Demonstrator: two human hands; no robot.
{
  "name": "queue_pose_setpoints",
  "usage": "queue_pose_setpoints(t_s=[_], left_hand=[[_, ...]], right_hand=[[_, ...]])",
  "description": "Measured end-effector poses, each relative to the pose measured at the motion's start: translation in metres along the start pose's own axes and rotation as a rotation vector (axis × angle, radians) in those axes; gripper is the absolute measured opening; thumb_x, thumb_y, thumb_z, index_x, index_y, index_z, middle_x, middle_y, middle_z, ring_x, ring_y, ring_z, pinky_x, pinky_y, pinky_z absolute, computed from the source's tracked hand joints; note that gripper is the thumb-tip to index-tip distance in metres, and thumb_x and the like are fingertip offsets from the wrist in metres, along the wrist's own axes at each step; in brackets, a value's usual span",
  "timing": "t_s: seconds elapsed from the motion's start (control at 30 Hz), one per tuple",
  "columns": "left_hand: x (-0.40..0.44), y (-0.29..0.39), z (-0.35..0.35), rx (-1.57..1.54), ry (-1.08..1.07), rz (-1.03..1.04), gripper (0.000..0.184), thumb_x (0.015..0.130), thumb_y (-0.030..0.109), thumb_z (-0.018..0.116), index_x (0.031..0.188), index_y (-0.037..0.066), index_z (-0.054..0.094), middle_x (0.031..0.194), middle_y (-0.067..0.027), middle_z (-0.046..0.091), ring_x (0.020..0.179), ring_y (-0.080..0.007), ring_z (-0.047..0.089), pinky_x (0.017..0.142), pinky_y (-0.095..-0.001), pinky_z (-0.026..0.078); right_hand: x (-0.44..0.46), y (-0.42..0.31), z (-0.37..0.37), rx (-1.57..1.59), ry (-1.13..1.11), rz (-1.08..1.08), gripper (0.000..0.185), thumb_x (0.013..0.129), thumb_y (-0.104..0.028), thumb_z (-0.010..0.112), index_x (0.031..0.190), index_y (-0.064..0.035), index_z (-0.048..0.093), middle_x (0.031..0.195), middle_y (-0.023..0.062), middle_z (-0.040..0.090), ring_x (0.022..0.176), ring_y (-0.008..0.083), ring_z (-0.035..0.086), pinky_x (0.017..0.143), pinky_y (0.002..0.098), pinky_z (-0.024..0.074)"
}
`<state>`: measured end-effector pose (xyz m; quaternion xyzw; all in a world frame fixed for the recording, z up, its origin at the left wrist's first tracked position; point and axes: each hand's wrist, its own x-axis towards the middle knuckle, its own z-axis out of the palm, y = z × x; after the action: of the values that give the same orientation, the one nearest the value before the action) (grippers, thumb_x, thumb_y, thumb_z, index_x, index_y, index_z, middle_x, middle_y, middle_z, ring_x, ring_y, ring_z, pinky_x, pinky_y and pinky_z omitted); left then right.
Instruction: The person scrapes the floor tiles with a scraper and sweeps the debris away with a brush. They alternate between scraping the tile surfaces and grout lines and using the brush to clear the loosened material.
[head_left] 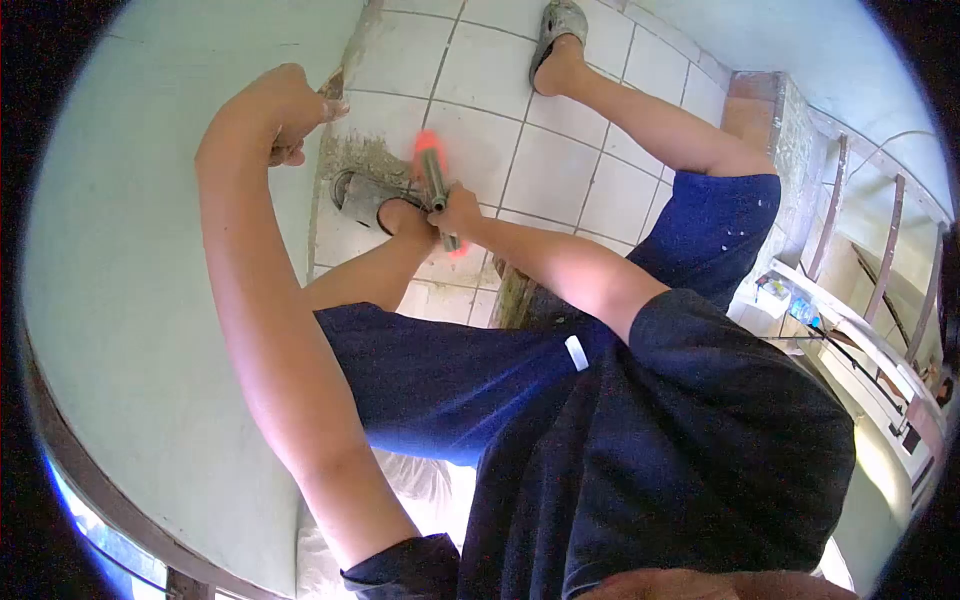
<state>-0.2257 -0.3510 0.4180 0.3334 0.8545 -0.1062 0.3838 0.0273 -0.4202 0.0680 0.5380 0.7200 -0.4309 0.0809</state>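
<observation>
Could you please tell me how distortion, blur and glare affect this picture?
In the head view, strong fisheye bending and black corners; in the head view, the tool in the right hand has soft, smeared red ends, possibly motion blur, while the floor tiles read fairly clearly; in the head view, the bright strip at lower left looks washed out.

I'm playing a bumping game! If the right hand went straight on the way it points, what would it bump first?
Besides the tool it holds, the right hand would probably meet the grey shoe, though it might pass above; depth is unclear.
</observation>
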Motion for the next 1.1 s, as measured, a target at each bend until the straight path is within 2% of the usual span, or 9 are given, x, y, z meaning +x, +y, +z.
queue_pose_setpoints(t_s=[0.23,0.33,0.4,0.47,0.53,0.57,0.73,1.03,1.1], left_hand=[[0.003,-0.008,-0.004,-0.022,-0.015,0.026,0.045,0.086,0.036,0.067,0.096,-0.008,0.058,0.065,-0.0133,0.057,0.055,-0.0212,0.062,0.039,-0.033,0.042],[0.004,-0.013,-0.001,-0.034,0.024,0.033,0.047,0.084,0.038,0.069,0.094,-0.006,0.056,0.058,-0.0084,0.053,0.043,-0.0196,0.054,0.037,-0.0342,0.039],[-0.002,-0.009,-0.005,-0.041,-0.048,-0.016,0.047,0.084,0.038,0.069,0.097,-0.006,0.056,0.059,-0.0079,0.053,0.045,-0.0188,0.054,0.037,-0.0327,0.039],[-0.003,-0.007,-0.005,-0.039,-0.032,-0.025,0.048,0.084,0.038,0.068,0.099,-0.005,0.055,0.061,-0.0075,0.053,0.046,-0.0185,0.055,0.038,-0.0323,0.039],[-0.003,-0.002,0.003,-0.026,-0.046,-0.025,0.048,0.084,0.038,0.068,0.101,-0.005,0.055,0.062,-0.0071,0.053,0.048,-0.0181,0.055,0.038,-0.0319,0.04],[-0.004,0.0,0.004,-0.013,-0.027,-0.029,0.044,0.085,0.035,0.067,0.094,-0.006,0.056,0.063,-0.0097,0.055,0.05,-0.0191,0.057,0.039,-0.0328,0.041],[0.001,0.009,-0.001,-0.056,0.024,-0.016,0.041,0.086,0.032,0.066,0.088,-0.008,0.058,0.064,-0.0132,0.055,0.049,-0.0204,0.057,0.039,-0.0347,0.041],[0.003,0.013,-0.006,0.007,-0.07,-0.021,0.044,0.086,0.033,0.067,0.089,-0.009,0.055,0.061,-0.0132,0.055,0.047,-0.0204,0.056,0.038,-0.0345,0.04],[0.002,0.006,-0.002,-0.024,-0.016,-0.036,0.039,0.085,0.033,0.067,0.086,-0.003,0.055,0.057,-0.0059,0.05,0.042,-0.0163,0.049,0.036,-0.0326,0.035]], right_hand=[[0.018,0.088,-0.128,-0.095,0.525,0.241,0.054,0.071,-0.017,0.068,0.115,0.0064,0.046,0.092,0.025,0.064,0.085,0.0399,0.064,0.076,0.0457,0.0529],[0.05,0.155,-0.167,0.151,0.681,0.754,0.057,0.073,-0.018,0.069,0.117,0.0069,0.042,0.101,0.025,0.063,0.095,0.0387,0.063,0.081,0.0447,0.0519],[0.091,0.255,-0.124,0.206,0.589,0.538,0.05,0.07,-0.013,0.07,0.112,0.0038,0.047,0.096,0.02,0.064,0.082,0.0335,0.063,0.074,0.0412,0.0526],[0.066,0.212,-0.116,0.079,0.689,0.103,0.038,0.067,-0.012,0.07,0.099,0.0021,0.056,0.088,0.017,0.064,0.074,0.0322,0.061,0.069,0.0402,0.0515],[0.066,0.187,-0.065,-0.303,0.528,0.018,0.037,0.067,-0.014,0.07,0.097,0.0014,0.057,0.085,0.0181,0.064,0.078,0.0344,0.061,0.071,0.0414,0.0503],[0.062,0.151,-0.054,-0.261,0.193,0.176,0.042,0.066,-0.018,0.071,0.1,0.0022,0.057,0.084,0.0203,0.064,0.083,0.0363,0.062,0.074,0.0436,0.0496],[-0.01,-0.008,-0.063,0.23,-0.113,-0.054,0.053,0.063,-0.029,0.073,0.102,0.0012,0.056,0.088,0.0228,0.065,0.086,0.0367,0.064,0.076,0.0431,0.0513],[-0.008,0.021,-0.195,0.33,0.532,0.616,0.042,0.081,-0.021,0.063,0.109,0.007,0.051,0.085,0.0171,0.067,0.073,0.0317,0.067,0.068,0.0447,0.0555],[0.066,0.173,-0.173,0.227,0.837,0.94,0.076,0.078,-0.023,0.065,0.136,0.0055,0.024,0.116,0.0269,0.058,0.103,0.0383,0.061,0.088,0.0448,0.0498]])
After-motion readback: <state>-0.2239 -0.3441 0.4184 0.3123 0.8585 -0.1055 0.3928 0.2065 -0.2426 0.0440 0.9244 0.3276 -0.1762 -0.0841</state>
